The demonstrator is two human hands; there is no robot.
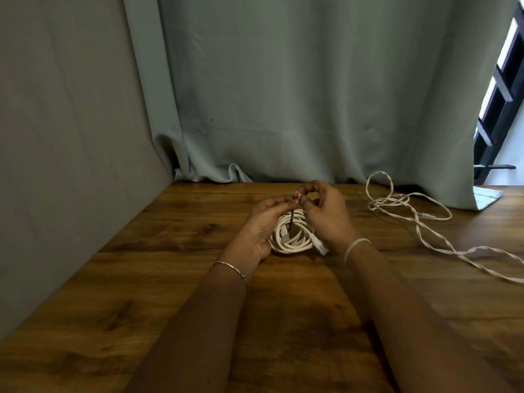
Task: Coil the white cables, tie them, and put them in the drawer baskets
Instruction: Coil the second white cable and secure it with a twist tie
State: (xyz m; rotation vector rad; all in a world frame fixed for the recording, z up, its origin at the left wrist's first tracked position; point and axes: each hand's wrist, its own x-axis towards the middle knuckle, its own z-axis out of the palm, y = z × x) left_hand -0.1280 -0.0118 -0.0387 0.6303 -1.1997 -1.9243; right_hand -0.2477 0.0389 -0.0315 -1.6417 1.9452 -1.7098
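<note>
A coiled white cable (293, 239) with clear plugs lies on the wooden table (170, 279) between my hands. A thin dark tie (292, 218) wraps over the coil's far side and rises to my fingertips. My left hand (261, 225) cups the coil's left side and pinches the tie's end. My right hand (326, 211) pinches the tie from the right, fingertips meeting the left hand's above the coil. A second white twisted cable (419, 222) lies loose and uncoiled on the table to the right.
A grey-green curtain (283, 95) hangs along the table's back edge, and a grey wall (71, 137) closes off the left side. At the far right a window with dark bars (499, 95) shows. No drawer or baskets are in view.
</note>
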